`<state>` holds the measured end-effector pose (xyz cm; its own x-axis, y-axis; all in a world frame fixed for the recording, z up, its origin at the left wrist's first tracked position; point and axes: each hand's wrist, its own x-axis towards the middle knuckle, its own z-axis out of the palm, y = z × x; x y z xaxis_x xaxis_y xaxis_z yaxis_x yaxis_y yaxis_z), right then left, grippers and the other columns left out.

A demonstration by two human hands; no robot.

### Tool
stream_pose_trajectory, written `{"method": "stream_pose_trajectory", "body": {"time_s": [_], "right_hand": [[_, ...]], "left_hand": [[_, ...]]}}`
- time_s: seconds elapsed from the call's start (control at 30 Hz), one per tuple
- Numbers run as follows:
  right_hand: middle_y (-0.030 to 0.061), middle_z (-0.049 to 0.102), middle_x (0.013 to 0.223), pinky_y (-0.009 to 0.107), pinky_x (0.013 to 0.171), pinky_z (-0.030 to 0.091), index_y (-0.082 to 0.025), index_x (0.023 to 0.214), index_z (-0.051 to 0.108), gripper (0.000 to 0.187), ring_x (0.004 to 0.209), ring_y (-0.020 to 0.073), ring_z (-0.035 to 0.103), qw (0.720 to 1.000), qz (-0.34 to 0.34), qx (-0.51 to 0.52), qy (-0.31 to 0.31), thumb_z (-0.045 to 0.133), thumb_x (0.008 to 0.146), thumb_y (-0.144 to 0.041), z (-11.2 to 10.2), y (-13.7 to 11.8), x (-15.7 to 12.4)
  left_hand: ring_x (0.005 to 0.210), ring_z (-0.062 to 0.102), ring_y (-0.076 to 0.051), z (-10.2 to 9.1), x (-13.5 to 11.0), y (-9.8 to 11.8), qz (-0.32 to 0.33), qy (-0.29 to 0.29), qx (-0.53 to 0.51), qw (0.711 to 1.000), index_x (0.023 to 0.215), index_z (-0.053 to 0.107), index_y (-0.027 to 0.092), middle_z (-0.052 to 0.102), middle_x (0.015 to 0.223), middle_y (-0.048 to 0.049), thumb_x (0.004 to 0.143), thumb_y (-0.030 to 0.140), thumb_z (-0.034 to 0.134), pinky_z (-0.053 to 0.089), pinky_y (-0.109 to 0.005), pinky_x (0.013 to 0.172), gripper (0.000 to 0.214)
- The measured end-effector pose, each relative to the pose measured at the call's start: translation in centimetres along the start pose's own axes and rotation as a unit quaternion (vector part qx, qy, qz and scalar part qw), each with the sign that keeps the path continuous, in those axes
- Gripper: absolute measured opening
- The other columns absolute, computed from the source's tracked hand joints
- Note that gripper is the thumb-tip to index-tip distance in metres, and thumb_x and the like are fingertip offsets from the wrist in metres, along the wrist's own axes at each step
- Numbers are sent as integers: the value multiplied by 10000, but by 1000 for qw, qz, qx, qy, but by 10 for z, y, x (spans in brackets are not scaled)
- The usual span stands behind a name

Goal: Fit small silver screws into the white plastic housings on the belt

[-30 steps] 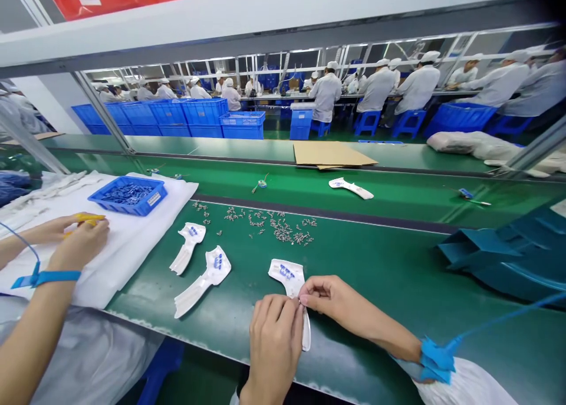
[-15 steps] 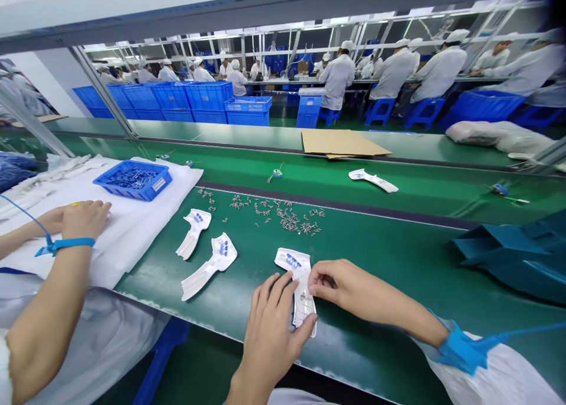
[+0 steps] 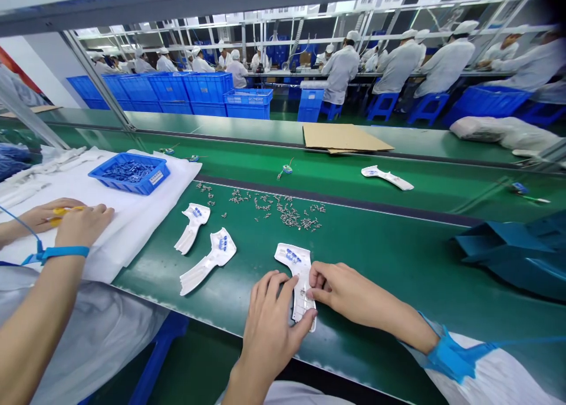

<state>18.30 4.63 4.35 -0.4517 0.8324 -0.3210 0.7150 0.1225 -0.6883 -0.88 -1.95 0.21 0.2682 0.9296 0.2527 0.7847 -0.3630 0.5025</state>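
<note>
Shell (image 3: 302, 272) between left hand (image 3: 272, 313) and right hand (image 3: 338, 284)

At left, a label (image 3: 156, 177) on a blue tray (image 3: 118, 184) is unreadable; two similar shells (image 3: 219, 249) and metal bits (image 3: 289, 216) follow. My left hand spreads over the shell's left edge; my right curls at its right edge, whether pinching anything I cannot tell.

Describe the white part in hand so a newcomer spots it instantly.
On the flat green worktop, find the scattered small silvery metal parts. Nearer the camera lies a curved white plastic shell with blue pieces at its far end. Unlike the two white shells leftward, its near end lies between the wearer's left hand and right hand.
</note>
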Motion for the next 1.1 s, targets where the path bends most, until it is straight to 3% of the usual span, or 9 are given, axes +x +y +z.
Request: {"method": "stream_pose_trajectory", "body": {"time_s": [0.2,0.37,0.5,0.57,0.67,0.77,0.87,0.97,1.1], "right_hand": [[-26,654,662,252,545,445,-236,830,481,161,596,161,630,989,23,146,-13,641,837,-257,6,1,8],[-39,634,771,284,628,536,-236,897,420,383,632,136,633,929,46,366,29,730,787,-431,28,0,1],[-44,625,764,249,573,488,-238,904,420,456,615,121,597,916,3,395,76,736,771,-539,18,13,5],[-39,636,725,247,547,477,-235,914,438,467,608,136,610,912,18,387,137,749,756,-546,-7,26,18],[26,702,823,297,661,556,-222,951,478,369,729,180,676,902,58,342,257,746,808,-432,-59,53,52],[85,707,902,335,721,581,-183,1008,558,229,779,198,684,896,80,301,316,670,906,-355,-111,79,88],[95,667,1134,386,808,579,-157,1173,611,275,928,206,671,901,92,228,357,605,968,-340,-147,97,110],[94,602,1291,445,909,543,-189,1254,598,308,1075,235,630,911,81,126,385,592,980,-329,-157,104,113],[137,656,1225,423,1034,444,-163,1161,681,252,1134,273,605,940,16,-23,341,517,980,-226,-129,101,102]], "left_hand": [[1206,537,-290,-1,2,-5,1,-10,-20,1000,1326,556,196,645,1181,-99,908,311,633,475,-470,987,441],[1155,578,-269,7,4,-5,-15,26,-30,999,1343,554,232,664,1175,-87,916,323,620,516,-434,939,442],[1173,566,-259,9,7,-5,-5,67,-70,995,1450,448,250,658,1200,-87,930,322,595,508,-422,963,545],[1214,540,-272,5,9,-13,-7,93,-59,994,1444,459,247,637,1247,-102,952,308,550,486,-449,993,504],[1240,518,-294,-7,9,-38,-13,142,16,990,1359,544,238,623,1273,-106,969,289,509,467,-491,1001,395],[1233,523,-316,-14,7,-64,-36,219,104,969,1255,615,227,646,1235,-104,958,280,502,453,-519,1004,323],[1294,486,-341,-14,1,-79,-55,269,168,947,1220,634,242,628,1284,-104,930,255,511,475,-516,982,315],[1335,456,-356,-12,-7,-85,-72,288,200,934,1261,614,249,583,1352,-127,901,237,540,511,-500,927,368],[1311,477,-355,-14,-14,-82,-63,278,222,933,1281,611,259,606,1340,-115,894,254,541,515,-507,911,393]]}}
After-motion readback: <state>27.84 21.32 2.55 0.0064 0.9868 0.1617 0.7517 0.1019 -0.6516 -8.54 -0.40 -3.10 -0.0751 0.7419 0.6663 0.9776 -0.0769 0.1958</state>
